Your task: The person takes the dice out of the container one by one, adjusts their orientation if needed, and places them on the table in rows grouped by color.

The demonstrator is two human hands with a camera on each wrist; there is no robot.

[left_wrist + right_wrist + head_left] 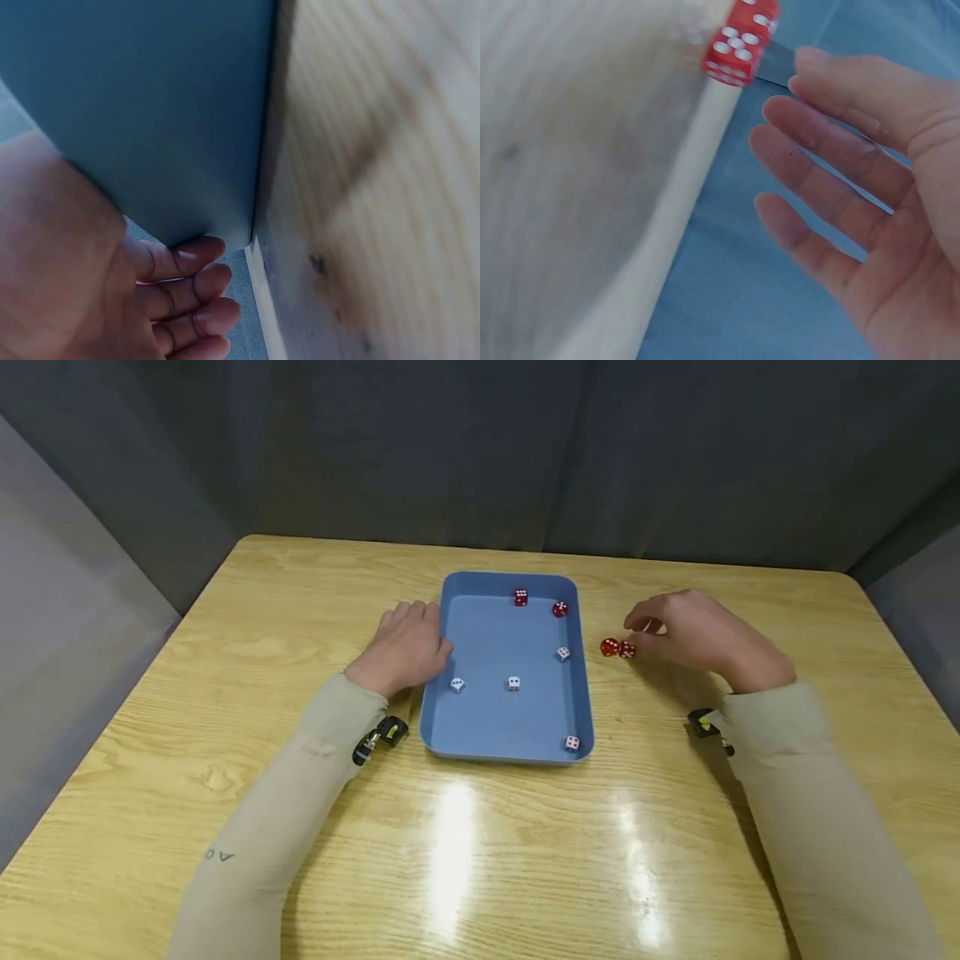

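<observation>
A blue tray (432,727) lies in the middle of the wooden table (247,610). Inside it are two red dice (521,597) near the far rim and several white dice (513,683) spread over the floor. Two more red dice (610,647) sit together on the table just right of the tray. My right hand (654,628) hovers beside that pair with relaxed fingers and holds nothing. In the right wrist view its fingers (817,142) are spread, a short way from a red die (739,43). My left hand (411,639) rests on the table against the tray's left rim, its fingers (187,289) loosely bent.
Grey curtains (480,452) close off the table's far side and both flanks. Bare tabletop runs left of the tray, in front of it, and to the far right. Both forearms wear beige sleeves with small wrist cameras.
</observation>
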